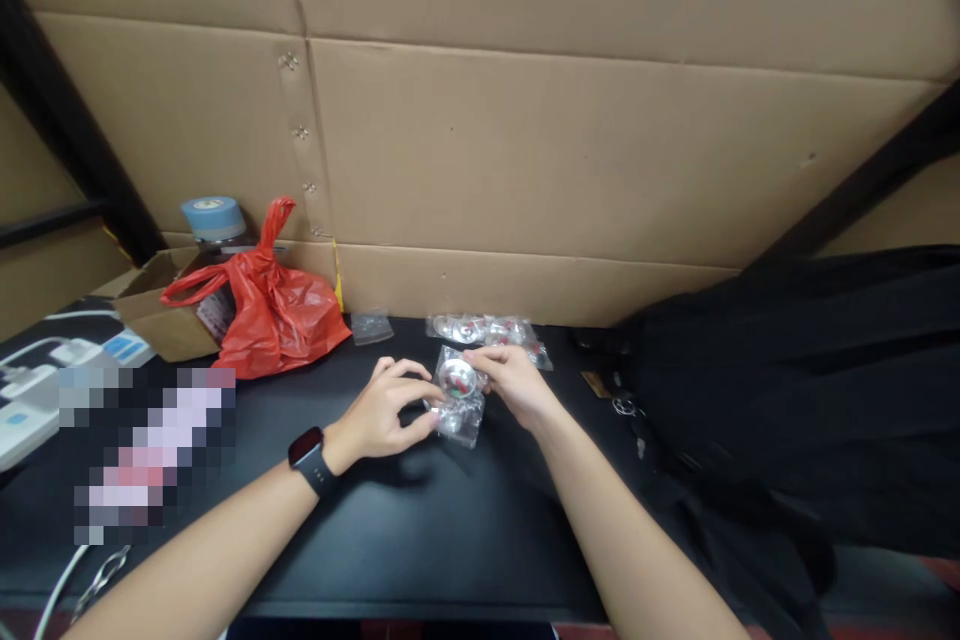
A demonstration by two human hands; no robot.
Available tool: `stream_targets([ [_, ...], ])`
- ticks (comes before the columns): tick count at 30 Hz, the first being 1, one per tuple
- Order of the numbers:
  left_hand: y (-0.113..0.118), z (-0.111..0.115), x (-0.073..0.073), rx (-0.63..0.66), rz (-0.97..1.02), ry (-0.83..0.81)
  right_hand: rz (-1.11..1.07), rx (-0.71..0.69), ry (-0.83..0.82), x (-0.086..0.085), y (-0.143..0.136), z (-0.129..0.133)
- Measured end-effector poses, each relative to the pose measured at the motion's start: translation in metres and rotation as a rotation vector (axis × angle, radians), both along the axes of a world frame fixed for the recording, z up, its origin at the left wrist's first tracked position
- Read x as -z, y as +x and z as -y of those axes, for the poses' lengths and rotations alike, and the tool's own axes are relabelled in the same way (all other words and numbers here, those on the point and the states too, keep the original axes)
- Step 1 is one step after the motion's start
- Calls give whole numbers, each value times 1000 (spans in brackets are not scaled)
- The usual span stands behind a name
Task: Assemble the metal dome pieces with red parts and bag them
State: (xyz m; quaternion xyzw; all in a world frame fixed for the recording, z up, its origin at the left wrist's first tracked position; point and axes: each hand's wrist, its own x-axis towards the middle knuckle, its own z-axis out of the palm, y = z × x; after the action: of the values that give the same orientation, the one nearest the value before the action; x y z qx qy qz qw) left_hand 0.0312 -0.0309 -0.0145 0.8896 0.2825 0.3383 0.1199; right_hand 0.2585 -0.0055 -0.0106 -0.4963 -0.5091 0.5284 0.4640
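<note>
Between my hands is a round silver metal piece with red and green inside, in a clear plastic bag. My right hand pinches it at its right edge, fingers closed. My left hand, wearing a dark watch, has its fingers apart; thumb and index tips touch the left side of the bags. Just below the round piece lies another clear bag with shiny contents I cannot make out. Behind my right hand, several similar bagged silver pieces lie along the cardboard wall.
A small clear bag lies left of the bagged pieces. Further left stand a knotted red plastic bag, a cardboard box, a blue-lidded bottle and a white power strip. A black bag and keys lie right.
</note>
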Motion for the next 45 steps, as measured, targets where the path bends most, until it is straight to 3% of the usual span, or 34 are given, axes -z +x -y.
stream_targets([
  [4,2,-3,5,-6,-73,-60,20,-15,-15,3,2,-2],
  [11,3,-2,6,-20,-69,-31,-180,161,84,5,0,-7],
  [18,3,-1,4,-66,-128,223,-330,320,232,1,0,-7],
  [23,9,1,6,-119,-179,532,-146,221,319,2,-15,4],
  [27,13,-1,7,-73,-205,640,-29,99,328,7,-27,13],
  [33,5,-11,5,-126,-210,646,69,-137,410,7,-18,11],
  [40,4,-14,5,-69,-241,640,143,-49,355,11,-9,1],
  [45,3,-16,8,-106,-266,613,134,-182,354,11,-8,1],
])
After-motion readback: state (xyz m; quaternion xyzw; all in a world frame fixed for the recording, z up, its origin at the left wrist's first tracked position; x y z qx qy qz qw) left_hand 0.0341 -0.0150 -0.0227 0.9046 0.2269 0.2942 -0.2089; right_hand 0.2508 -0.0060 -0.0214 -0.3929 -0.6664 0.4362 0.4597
